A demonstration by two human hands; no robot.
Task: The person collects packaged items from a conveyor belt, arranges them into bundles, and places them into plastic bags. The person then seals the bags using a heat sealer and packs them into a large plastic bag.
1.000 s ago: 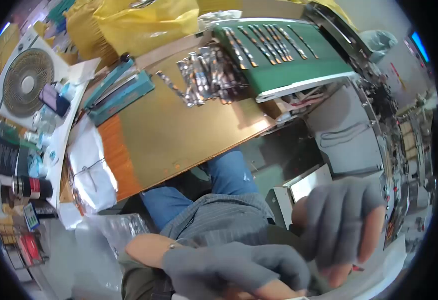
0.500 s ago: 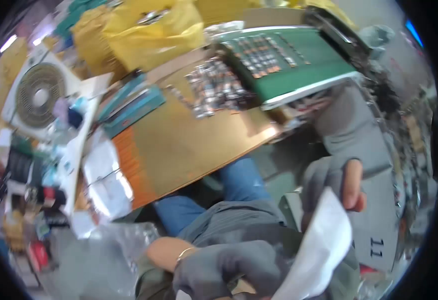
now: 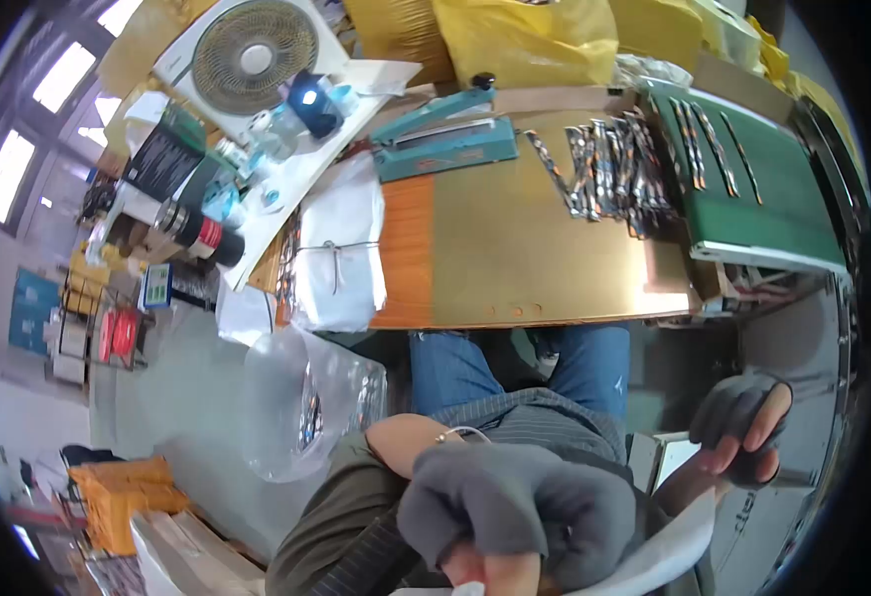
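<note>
My left hand (image 3: 515, 507), in a grey fingerless glove, is low in the middle with fingers bent down and pinched at a white sheet-like item (image 3: 679, 546), which curves across my lap. My right hand (image 3: 748, 427), also gloved, is raised at the right with its fingers curled; anything inside is hidden. Far from both hands, a pile of shiny strip packets (image 3: 614, 174) lies on the table (image 3: 525, 258). More strips rest on the green belt (image 3: 768, 169) beside it.
A teal sealer (image 3: 445, 149) stands at the table's back left. White bundled sheets (image 3: 341, 248) lie at its left end. A fan (image 3: 255, 60), bottles and a phone (image 3: 311, 104) are on the side shelf. A clear plastic bag (image 3: 287, 407) hangs below.
The view has turned left, so the table appears farther right. The white item dropped from upright to low across my lap. My right hand stays raised at the right, and fewer strips show on the belt.
</note>
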